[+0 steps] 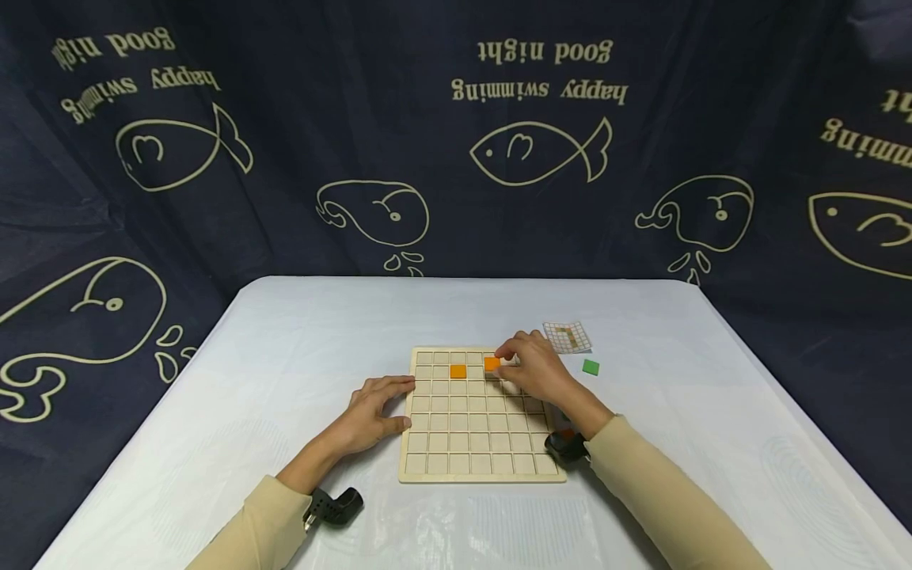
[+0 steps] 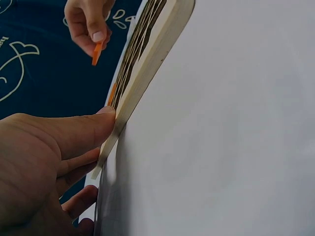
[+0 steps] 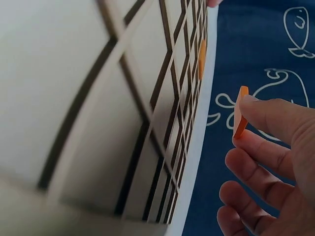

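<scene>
A square wooden grid board (image 1: 458, 443) lies on the white table. One orange square tile (image 1: 458, 371) sits in a cell of its second row from the far edge. My right hand (image 1: 537, 370) pinches another orange tile (image 3: 240, 115) between thumb and index finger, held above the far part of the board. In the right wrist view its other fingers curve loosely below. At the board's left edge, my left hand (image 1: 365, 416) rests with thumb and fingers spread, touching the rim. The left wrist view shows that thumb (image 2: 93, 130) against the board's side.
Right of the board's far corner lies a small card (image 1: 568, 337) printed with a grid and a coloured pattern. Near it is a green square tile (image 1: 590, 367). Something reddish-orange (image 1: 566, 434) shows partly behind the right wrist camera. A dark printed curtain (image 1: 456, 222) hangs behind the table.
</scene>
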The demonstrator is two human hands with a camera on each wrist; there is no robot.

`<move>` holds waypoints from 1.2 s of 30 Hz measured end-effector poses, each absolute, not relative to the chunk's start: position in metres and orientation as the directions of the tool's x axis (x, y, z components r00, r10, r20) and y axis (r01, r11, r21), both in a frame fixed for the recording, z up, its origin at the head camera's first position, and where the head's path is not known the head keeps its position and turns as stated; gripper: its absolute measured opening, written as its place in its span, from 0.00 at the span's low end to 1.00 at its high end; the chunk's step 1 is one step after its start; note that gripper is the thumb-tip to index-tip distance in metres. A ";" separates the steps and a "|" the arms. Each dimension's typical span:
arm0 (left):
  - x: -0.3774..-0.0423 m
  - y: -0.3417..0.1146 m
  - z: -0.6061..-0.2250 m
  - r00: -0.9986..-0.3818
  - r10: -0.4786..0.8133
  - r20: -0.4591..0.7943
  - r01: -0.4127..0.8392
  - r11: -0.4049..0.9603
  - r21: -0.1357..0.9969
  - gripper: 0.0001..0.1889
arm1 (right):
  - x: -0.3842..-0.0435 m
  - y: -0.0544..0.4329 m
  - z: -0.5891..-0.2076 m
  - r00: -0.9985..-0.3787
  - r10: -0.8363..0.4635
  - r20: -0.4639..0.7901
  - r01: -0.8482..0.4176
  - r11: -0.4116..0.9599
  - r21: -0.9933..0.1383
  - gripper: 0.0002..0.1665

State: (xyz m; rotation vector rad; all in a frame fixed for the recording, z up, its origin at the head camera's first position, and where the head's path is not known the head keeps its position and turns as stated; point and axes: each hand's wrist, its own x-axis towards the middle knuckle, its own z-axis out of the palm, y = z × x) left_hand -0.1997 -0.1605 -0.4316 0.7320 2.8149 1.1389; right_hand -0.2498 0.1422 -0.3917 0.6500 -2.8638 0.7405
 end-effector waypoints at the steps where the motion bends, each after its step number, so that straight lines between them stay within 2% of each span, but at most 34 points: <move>1: -0.200 -0.161 -0.431 -0.891 0.428 0.153 0.414 0.624 0.663 0.29 | -0.250 0.140 -0.391 -0.901 -0.379 0.211 -0.434 0.790 -0.433 0.13; 9: -0.200 -0.160 -0.431 -0.891 0.431 0.146 0.411 0.624 0.665 0.29 | -0.247 0.142 -0.388 -0.911 -0.365 0.194 -0.413 0.792 -0.449 0.13; 19: -0.200 -0.161 -0.432 -0.893 0.426 0.147 0.408 0.628 0.663 0.29 | -0.251 0.187 -0.397 -0.936 -0.295 0.192 -0.352 0.810 -0.469 0.14; 26: -0.200 -0.161 -0.432 -0.895 0.423 0.143 0.403 0.627 0.667 0.29 | -0.260 0.212 -0.404 -0.965 -0.209 0.161 -0.259 0.867 -0.426 0.15; 36: -0.200 -0.161 -0.432 -0.894 0.426 0.139 0.402 0.627 0.667 0.29 | -0.266 0.228 -0.409 -0.974 -0.189 0.126 -0.225 0.882 -0.413 0.16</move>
